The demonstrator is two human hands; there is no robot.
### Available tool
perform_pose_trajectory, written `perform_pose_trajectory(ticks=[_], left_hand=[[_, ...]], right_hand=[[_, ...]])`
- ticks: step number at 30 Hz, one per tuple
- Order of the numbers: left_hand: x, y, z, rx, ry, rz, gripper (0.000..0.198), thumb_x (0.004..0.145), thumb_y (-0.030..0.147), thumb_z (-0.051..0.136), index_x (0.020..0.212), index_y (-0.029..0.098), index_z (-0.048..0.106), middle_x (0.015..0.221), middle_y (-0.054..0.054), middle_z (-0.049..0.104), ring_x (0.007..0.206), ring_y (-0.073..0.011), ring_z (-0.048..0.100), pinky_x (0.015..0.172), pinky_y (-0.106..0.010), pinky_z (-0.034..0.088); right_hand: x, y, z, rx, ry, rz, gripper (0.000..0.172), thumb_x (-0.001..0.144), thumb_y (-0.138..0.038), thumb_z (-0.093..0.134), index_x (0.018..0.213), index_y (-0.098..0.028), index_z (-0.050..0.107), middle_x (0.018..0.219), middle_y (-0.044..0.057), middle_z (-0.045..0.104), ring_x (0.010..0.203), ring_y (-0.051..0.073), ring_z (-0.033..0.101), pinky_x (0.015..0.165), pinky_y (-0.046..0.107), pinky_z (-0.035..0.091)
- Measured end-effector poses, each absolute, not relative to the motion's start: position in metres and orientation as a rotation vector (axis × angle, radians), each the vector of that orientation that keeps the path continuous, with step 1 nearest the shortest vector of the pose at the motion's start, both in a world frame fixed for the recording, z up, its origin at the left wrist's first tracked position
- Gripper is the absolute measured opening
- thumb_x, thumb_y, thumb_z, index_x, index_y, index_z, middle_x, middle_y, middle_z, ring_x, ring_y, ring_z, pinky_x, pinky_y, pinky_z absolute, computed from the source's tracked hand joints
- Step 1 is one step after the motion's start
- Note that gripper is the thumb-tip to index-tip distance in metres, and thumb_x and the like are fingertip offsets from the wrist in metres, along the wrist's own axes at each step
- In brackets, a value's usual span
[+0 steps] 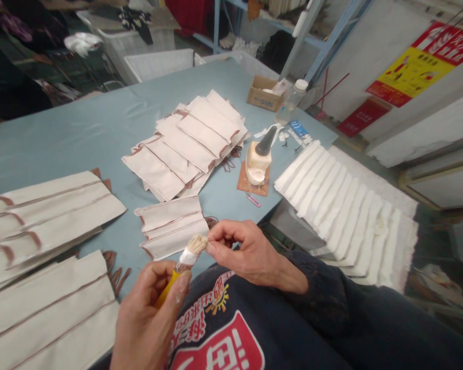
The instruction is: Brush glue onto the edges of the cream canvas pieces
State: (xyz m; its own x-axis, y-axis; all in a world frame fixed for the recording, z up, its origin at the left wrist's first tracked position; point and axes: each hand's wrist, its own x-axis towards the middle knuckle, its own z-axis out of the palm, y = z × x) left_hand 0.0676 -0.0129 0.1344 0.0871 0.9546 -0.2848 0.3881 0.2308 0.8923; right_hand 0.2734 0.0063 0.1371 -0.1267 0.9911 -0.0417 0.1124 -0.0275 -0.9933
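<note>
My left hand [152,308] is closed around the yellow handle of a brush [191,253], held tilted with its pale bristles up and to the right. A white band wraps the brush below the bristles. At the bristle tips, the thumb and forefinger of my right hand [247,252] are pinched together; whatever lies between them is too small to make out. Whitish smears mark my left thumb. Just beyond the brush lies a cream fabric piece [173,226] with brown edging, flat on the blue-grey table [61,133].
A heap of cream pieces [189,144] lies mid-table, with more stacks [42,221] on the left. To the right are a dark-nozzled bottle [258,159] on a brown pad, a pink-handled small tool [252,199], a cardboard box [264,97], a clear jar [292,103] and layered white sheets [347,216].
</note>
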Motion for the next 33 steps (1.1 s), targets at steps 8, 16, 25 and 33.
perform_pose_trajectory(ticks=[8,16,25,33], left_hand=[[0.061,-0.022,0.132,1.643,1.803,0.732,0.031,0.087,0.057,0.071,0.091,0.027,0.068,0.082,-0.001,0.073,0.070,-0.0201,0.066,0.066,-0.030,0.049],[0.070,-0.008,0.141,1.243,1.567,0.737,0.045,0.091,0.067,0.062,0.081,0.024,0.064,0.056,0.004,0.056,0.050,-0.0143,0.049,0.050,-0.025,0.042],[0.076,0.000,0.125,0.886,1.307,0.670,0.050,0.086,0.070,0.070,0.083,0.020,0.064,0.059,0.006,0.052,0.045,-0.0059,0.037,0.045,-0.017,0.032],[0.067,0.011,0.104,0.903,1.295,0.580,0.053,0.079,0.071,0.075,0.093,0.022,0.063,0.061,0.007,0.050,0.046,-0.0083,0.042,0.042,-0.018,0.037]], right_hand=[[0.308,0.019,0.088,-1.693,-1.540,0.469,0.008,0.079,-0.018,0.054,0.073,-0.023,0.056,0.065,-0.001,0.061,0.060,0.013,0.054,0.062,0.026,0.042],[0.331,-0.002,0.077,-1.674,-1.478,0.705,0.036,0.098,-0.035,0.041,0.065,-0.026,0.033,0.056,-0.007,0.031,0.051,0.012,0.033,0.054,0.028,0.026],[0.356,-0.042,0.010,-1.963,-1.272,0.993,0.020,0.087,-0.030,0.061,0.101,-0.021,0.070,0.070,-0.001,0.065,0.061,0.015,0.054,0.063,0.027,0.038],[0.343,-0.047,0.005,-1.763,-1.049,1.147,0.029,0.089,-0.046,0.061,0.098,-0.018,0.063,0.069,-0.003,0.061,0.058,0.012,0.054,0.058,0.024,0.044]])
